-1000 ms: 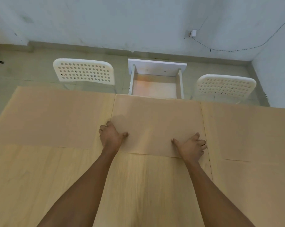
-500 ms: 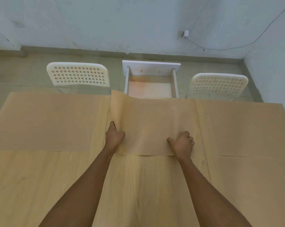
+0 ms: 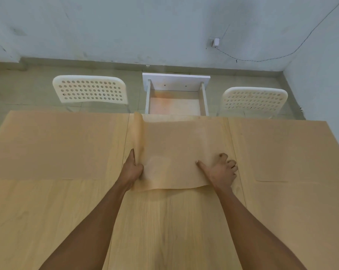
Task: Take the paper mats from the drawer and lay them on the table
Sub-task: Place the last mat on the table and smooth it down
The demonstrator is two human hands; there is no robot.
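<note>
Tan paper mat (image 3: pixel 176 152), left edge curled up

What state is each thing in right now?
Drawer: open, looks empty.
Middle mat: on the table, left edge curled up.
Left mat: flat.
Right mat: flat.
Left hand: gripping the curled edge.
Right hand: pressing the mat down.

Bare table (image 3: pixel 164 230) nr person; chairs (image 3: pixel 90 90) beyond.

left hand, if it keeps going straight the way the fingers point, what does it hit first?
Likely the middle paper mat's raised left edge, which the left hand grips. Beyond lie the table's far edge and open drawer; depth unclear.
</note>
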